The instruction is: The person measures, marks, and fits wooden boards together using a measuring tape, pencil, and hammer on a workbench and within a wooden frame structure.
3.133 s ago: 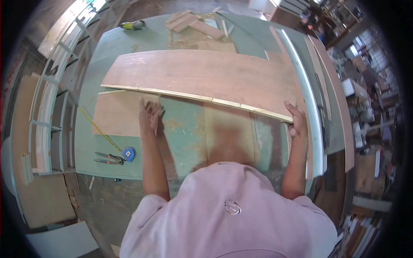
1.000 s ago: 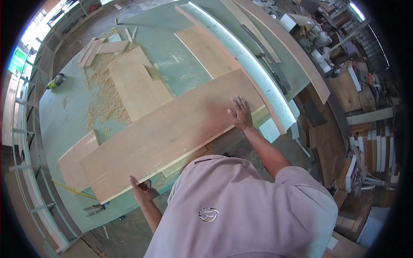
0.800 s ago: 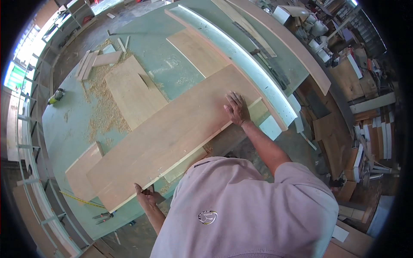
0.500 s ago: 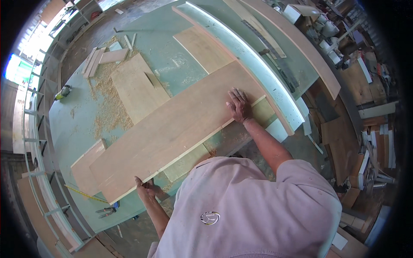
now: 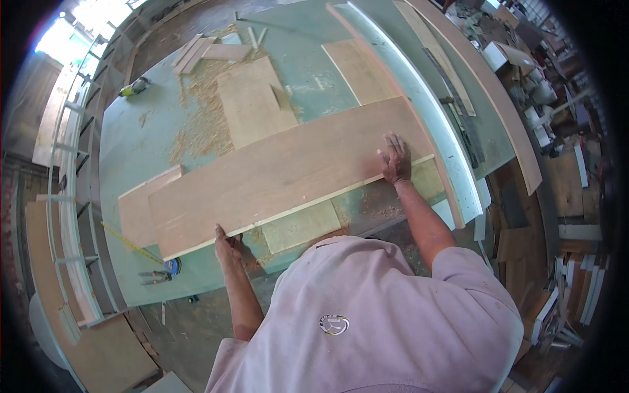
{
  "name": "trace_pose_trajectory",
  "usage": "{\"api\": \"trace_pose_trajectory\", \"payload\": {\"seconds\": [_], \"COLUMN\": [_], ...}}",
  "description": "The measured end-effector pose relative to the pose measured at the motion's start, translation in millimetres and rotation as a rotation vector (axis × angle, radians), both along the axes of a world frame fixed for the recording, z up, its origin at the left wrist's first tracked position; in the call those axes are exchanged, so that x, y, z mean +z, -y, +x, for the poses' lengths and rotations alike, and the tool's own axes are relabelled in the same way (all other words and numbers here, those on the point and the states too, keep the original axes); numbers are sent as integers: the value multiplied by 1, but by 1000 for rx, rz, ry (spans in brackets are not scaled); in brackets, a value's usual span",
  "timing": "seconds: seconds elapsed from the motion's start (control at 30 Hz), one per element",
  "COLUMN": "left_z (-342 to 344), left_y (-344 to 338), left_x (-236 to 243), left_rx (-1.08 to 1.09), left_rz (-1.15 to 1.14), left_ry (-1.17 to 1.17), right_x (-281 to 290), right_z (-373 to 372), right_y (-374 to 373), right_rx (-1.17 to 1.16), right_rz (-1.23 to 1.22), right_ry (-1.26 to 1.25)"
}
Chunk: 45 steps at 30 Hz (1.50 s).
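A long thin wooden board (image 5: 282, 164) lies slantwise across the green worktable (image 5: 137, 144), with a pale strip along its near edge. My left hand (image 5: 227, 247) grips that near edge toward the board's left end, thumb on top; its other fingers are mostly hidden. My right hand (image 5: 396, 160) lies flat on the board near its right end, fingers pointing away from me. Beneath the left end shows a shorter wooden board (image 5: 141, 206). A pale wooden piece (image 5: 301, 226) sticks out from under the near edge.
Wood shavings (image 5: 203, 111) surround another flat panel (image 5: 255, 105) and several short slats (image 5: 196, 52). A tape measure (image 5: 172, 266) with its yellow blade out and pliers (image 5: 154, 278) lie at the near left corner. A long white strip (image 5: 419, 105) runs along the right.
The whole view has shifted and turned, so the table sits further right and lower. Both hands remain at about the same places on the board.
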<state>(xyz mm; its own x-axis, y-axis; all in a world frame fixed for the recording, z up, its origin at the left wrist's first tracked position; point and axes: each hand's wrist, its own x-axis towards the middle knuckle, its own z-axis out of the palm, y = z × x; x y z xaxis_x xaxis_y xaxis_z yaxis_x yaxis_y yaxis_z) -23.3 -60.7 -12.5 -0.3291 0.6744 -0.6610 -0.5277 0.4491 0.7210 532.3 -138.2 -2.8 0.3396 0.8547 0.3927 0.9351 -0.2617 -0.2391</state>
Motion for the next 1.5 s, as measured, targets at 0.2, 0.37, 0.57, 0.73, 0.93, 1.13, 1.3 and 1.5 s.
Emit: {"api": "trace_pose_trajectory", "payload": {"seconds": [0.2, 0.37, 0.57, 0.73, 0.93, 1.13, 1.3, 1.5], "left_z": [2, 16, -9, -71, -109, -169, -180, -183], "left_y": [1, 14, 71, 137, 140, 113, 105, 109], "left_x": [-2, 5, 5, -22, -43, -76, -81, -73], "left_rx": [101, -75, 248, 668, 708, 585, 614, 614], "left_rz": [-54, -22, 132, -143, -329, -25, 161, 99], "left_ry": [-60, 8, -79, -713, -297, -176, 20, -7], "right_x": [6, -4, -20, -11, -8, -2, -7, -1], "right_z": [-6, -1, 9, -6, -1, -4, -1, -8], "right_y": [-6, -4, -2, -2, 0, -3, -3, -2], "right_rx": [51, 59, 107, 137, 122, 90, 69, 85], "right_rz": [-60, -66, -91, -27, -30, -63, -95, -92], "right_ry": [68, 119, 116, 150, 165, 108, 96, 116]}}
